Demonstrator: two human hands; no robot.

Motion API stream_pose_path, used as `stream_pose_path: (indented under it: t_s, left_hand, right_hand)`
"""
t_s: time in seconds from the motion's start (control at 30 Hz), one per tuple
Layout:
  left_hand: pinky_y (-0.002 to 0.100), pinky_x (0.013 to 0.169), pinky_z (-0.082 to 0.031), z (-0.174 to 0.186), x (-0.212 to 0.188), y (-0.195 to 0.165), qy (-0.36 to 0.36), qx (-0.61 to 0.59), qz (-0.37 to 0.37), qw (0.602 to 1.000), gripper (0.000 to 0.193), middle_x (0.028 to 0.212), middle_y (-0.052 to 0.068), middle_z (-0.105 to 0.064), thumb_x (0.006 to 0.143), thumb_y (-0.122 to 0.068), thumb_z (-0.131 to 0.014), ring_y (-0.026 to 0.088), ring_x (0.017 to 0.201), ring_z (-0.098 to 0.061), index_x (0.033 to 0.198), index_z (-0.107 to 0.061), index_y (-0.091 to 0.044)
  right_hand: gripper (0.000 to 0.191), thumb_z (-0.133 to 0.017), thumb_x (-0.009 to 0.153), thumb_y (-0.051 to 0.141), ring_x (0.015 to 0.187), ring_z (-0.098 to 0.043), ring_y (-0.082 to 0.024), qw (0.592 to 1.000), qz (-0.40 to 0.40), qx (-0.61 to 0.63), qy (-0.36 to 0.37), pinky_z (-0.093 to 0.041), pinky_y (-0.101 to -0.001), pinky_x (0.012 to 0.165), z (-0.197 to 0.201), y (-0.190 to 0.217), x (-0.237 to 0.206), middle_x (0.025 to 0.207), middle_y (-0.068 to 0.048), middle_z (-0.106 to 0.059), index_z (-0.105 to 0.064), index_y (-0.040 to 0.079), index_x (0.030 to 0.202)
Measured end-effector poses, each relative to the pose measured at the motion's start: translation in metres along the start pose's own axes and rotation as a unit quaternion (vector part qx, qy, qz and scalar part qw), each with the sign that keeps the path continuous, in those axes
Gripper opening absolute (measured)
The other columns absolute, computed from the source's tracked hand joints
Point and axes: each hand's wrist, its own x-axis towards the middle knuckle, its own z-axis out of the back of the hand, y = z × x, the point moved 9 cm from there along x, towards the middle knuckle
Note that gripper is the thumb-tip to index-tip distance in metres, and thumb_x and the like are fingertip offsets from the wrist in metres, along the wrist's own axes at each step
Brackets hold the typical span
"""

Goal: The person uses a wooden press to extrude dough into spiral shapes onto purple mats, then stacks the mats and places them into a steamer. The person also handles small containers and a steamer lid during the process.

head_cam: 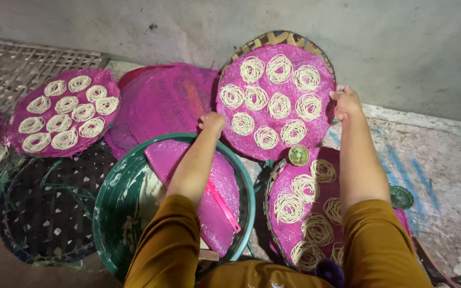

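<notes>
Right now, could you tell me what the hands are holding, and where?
Both hands, left and right, grip the pink noodle-covered mat by its opposite edges.

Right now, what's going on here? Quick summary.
A person in mustard sleeves holds a round pink mat of noodle coils with both hands: left hand at its left edge, right hand at its right edge. The mat is lifted over a woven tray by the wall. Another filled mat lies to the left, and one lies below the right arm. A green basin in front holds a bare pink mat.
</notes>
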Motion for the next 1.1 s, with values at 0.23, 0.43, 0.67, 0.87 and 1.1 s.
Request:
stream_pose_path:
  t_s: [0.23,0.43,0.67,0.87,1.1]
  left_hand:
    - [0.045,0.086,-0.057,0.057,0.007,0.004,-0.171,-0.141,-0.098,0.97,0.025,0.116,0.024,-0.068,0.092,-0.02,-0.06,0.038,0.099,-0.07,0.103,-0.078,-0.006]
    - [0.042,0.077,-0.057,0.091,0.002,0.009,-0.175,-0.241,-0.133,0.945,0.024,0.097,0.019,-0.076,0.089,-0.016,-0.061,0.032,0.088,-0.074,0.1,-0.078,-0.004]
    - [0.04,0.075,-0.055,0.145,-0.017,-0.016,-0.175,-0.261,-0.178,0.932,0.024,0.097,0.017,-0.075,0.09,-0.017,-0.062,0.025,0.083,-0.071,0.103,-0.076,-0.004]
    - [0.039,0.089,-0.051,0.18,-0.035,-0.023,0.019,-0.279,-0.222,0.934,0.034,0.109,0.011,-0.074,0.099,-0.029,-0.052,0.023,0.099,-0.067,0.115,-0.071,-0.006]
    - [0.039,0.107,-0.045,0.18,-0.166,0.112,0.156,-0.421,0.007,0.893,0.063,0.142,0.01,-0.062,0.101,-0.054,-0.034,0.024,0.13,-0.058,0.139,-0.056,-0.01]
  right_hand:
    - [0.018,-0.063,0.097,0.007,0.029,-0.03,-0.01,0.999,-0.037,-0.03,-0.025,-0.015,-0.0322,0.025,-0.016,-0.01,-0.028,0.078,-0.004,-0.06,-0.053,0.014,0.111]
    - [0.018,-0.062,0.097,0.004,0.045,-0.04,-0.013,0.999,0.007,-0.032,-0.023,-0.024,-0.0325,0.036,-0.046,0.017,-0.04,0.082,-0.005,-0.061,-0.055,0.013,0.11]
    - [0.02,-0.064,0.096,-0.004,0.078,-0.062,-0.016,0.993,0.107,0.035,0.022,-0.048,-0.0312,0.059,-0.06,0.067,-0.035,0.095,-0.004,-0.066,-0.059,0.009,0.109]
    - [0.023,-0.061,0.101,0.001,0.088,-0.073,-0.018,0.991,0.031,0.079,0.107,-0.064,-0.0301,0.078,-0.042,0.086,-0.077,0.107,-0.011,-0.073,-0.058,-0.002,0.124]
    - [0.03,-0.064,0.105,0.02,0.049,-0.054,-0.004,0.988,-0.118,0.02,0.097,-0.041,-0.0201,0.037,-0.014,0.007,-0.242,0.09,-0.003,-0.063,-0.052,0.002,0.127]
